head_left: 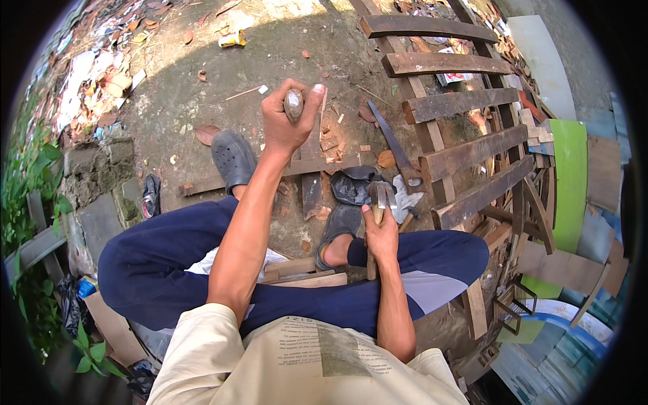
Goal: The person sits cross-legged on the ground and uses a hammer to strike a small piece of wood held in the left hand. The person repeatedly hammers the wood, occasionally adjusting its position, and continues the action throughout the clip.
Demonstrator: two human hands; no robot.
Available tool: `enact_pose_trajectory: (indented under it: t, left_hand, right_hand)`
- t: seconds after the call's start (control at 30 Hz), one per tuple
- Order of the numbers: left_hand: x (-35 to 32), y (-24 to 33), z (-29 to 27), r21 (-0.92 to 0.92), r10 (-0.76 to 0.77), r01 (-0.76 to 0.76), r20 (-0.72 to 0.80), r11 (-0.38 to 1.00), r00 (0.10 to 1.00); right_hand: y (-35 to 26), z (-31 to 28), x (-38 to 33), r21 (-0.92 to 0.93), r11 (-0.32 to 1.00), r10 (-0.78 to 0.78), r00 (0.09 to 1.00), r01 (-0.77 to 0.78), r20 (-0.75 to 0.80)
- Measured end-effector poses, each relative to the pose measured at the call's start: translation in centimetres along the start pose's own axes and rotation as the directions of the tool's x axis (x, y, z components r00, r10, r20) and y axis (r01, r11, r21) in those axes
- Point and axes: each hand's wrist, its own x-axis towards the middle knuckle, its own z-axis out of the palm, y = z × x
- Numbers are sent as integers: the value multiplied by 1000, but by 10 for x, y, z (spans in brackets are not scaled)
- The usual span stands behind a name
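My left hand [289,121] is raised in front of me, closed around an upright chisel-like tool [293,104]. Its worn, rounded butt points up at me, and its lower end is hidden behind the hand. In my right hand [383,236] is a claw hammer [383,196], gripped by its wooden handle with the metal head uppermost, above my right thigh. On the ground beneath, a long wooden plank [236,177] lies crosswise over a shorter board [311,192] between my feet. Wood chips [329,144] are scattered around where they cross.
A handsaw [389,138] lies right of the chips. Black plastic bag [354,185] sits beside my right shoe. A slatted wooden frame [466,101] stands at the right, near a green panel [568,182]. Broken masonry [98,172] and plants [40,175] border the left.
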Motion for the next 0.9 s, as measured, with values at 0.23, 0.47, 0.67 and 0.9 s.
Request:
enact_pose_trajectory:
  t: [0.23,0.47,0.67,0.9]
  left_hand:
    - [0,6,9,-494,-128,164,105,854,986]
    - [-11,6,14,-459,-37,182,307,870,951]
    - [-6,4,22,-555,41,164,338,815,940]
    - [-5,-4,23,-593,74,180,378,785,923]
  right_hand:
    - [1,4,2,2,1000,1,1000,-1,-7]
    - [-8,3,2,1,1000,4,1000,-4,0]
    - [-5,3,6,-22,999,-26,1000,26,5]
    - [-14,4,7,17,999,41,999,-42,32]
